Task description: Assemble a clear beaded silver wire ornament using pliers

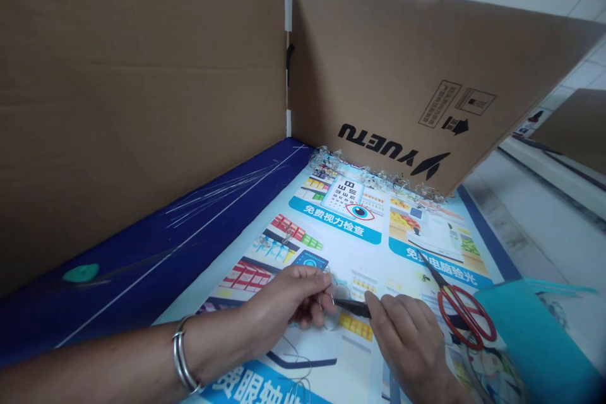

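Observation:
My left hand (305, 297), with silver bangles on its wrist, pinches a thin wire piece (332, 293) near the middle of the printed poster (331, 259). From the right, my right hand (409, 334) is closed around the handles of dark pliers (353, 307). The jaws of the pliers point left and meet the wire close to my left fingertips. Under and around the left fingers, thin curved wire shows against the poster. More loose wire (300, 369) lies below my left wrist, near the lower edge of the view.
Red-handled scissors (466, 315) lie at the right beside a teal bag (534, 334). Tall cardboard panels (142, 76) stand at the left and back. Small wire pieces (392, 182) line the back panel's foot. A green lump (81, 273) and thin straight strands (222, 192) are on the blue surface.

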The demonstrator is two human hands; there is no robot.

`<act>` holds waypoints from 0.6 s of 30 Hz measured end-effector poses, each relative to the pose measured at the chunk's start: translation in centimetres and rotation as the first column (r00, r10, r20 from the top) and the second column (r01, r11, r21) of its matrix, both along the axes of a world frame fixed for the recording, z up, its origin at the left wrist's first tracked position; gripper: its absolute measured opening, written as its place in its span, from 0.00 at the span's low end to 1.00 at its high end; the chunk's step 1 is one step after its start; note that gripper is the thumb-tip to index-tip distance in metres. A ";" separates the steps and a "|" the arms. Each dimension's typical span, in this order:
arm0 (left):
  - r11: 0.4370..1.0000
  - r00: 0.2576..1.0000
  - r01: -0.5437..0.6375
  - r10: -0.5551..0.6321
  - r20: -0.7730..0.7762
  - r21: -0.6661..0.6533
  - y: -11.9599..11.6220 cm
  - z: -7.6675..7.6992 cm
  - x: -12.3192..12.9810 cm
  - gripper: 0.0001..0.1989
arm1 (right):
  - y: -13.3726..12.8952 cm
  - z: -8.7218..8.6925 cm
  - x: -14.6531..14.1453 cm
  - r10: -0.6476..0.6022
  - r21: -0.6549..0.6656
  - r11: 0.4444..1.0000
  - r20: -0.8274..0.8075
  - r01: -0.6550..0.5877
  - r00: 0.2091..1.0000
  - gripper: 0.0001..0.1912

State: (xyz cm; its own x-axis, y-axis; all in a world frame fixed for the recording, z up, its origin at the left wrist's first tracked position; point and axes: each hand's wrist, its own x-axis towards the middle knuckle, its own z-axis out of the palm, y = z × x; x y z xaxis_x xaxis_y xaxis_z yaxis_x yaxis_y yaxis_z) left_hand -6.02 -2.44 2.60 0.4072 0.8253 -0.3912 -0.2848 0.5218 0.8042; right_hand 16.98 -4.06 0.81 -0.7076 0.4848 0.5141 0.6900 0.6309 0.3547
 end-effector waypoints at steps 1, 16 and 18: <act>1.000 1.000 0.000 0.000 0.004 -0.007 0.0 0.0 0.0 0.16 | 0.0 0.1 0.0 0.005 0.002 1.000 0.004 -0.005 1.000 0.14; 0.997 0.999 0.027 -0.025 0.020 -0.078 0.2 -0.3 0.0 0.14 | -0.3 1.3 -0.4 0.059 0.032 0.998 0.011 -0.060 0.998 0.14; 0.996 0.999 0.028 -0.025 0.028 -0.088 0.2 -0.5 0.0 0.14 | -0.2 1.4 -0.5 0.065 0.038 0.997 0.014 -0.065 0.998 0.14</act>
